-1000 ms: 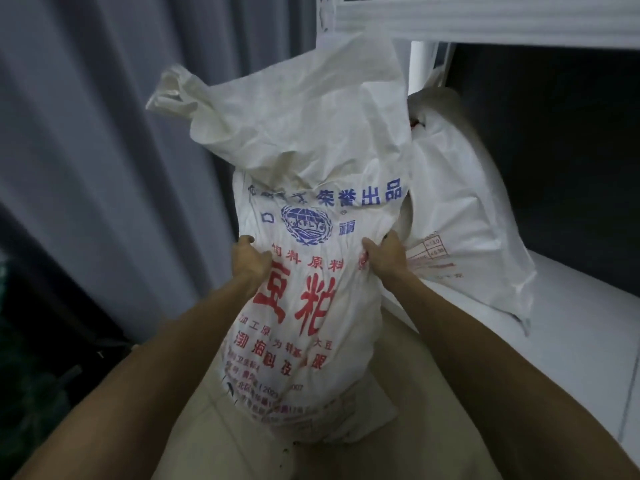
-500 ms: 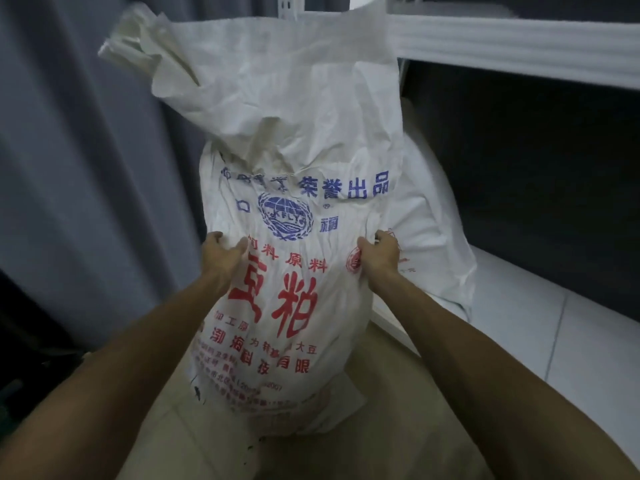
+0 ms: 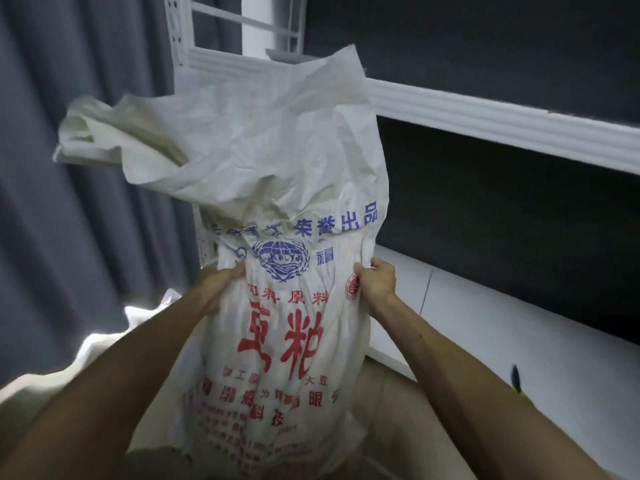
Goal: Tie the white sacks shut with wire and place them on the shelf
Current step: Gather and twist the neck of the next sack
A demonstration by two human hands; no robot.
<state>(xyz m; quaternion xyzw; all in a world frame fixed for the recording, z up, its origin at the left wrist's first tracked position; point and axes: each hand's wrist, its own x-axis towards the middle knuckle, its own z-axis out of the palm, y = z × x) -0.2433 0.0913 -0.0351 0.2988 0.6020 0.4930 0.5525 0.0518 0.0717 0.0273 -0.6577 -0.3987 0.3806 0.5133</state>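
Compared with half a second back: the white sack [image 3: 287, 188] sits higher in view, its crumpled top now crossing the upper rail [image 3: 502, 126] of the shelf. The second sack seen behind it earlier is out of sight. A pale heap [image 3: 110, 341] has come into view at lower left; what it is I cannot tell. Grip points are unchanged. The left hand [image 3: 218, 289] holds the sack's left side, fingers curled into a fold of the fabric. The right hand [image 3: 375, 285] holds the right edge, fingers curled and bunching the cloth, thumb on the printed face. The sack stands upright between the two hands, in front of the shelf's left end. Its lower end is over the beige floor [image 3: 398, 410], just beside the front edge of the lower board [image 3: 502, 341] and not on it. Its mouth is gathered and flops left; whether it is tied cannot be told. Count: one sack, two hands, one upper rail, one lower board, one perforated upright [image 3: 173, 36], one grey curtain [image 3: 69, 150] at left.
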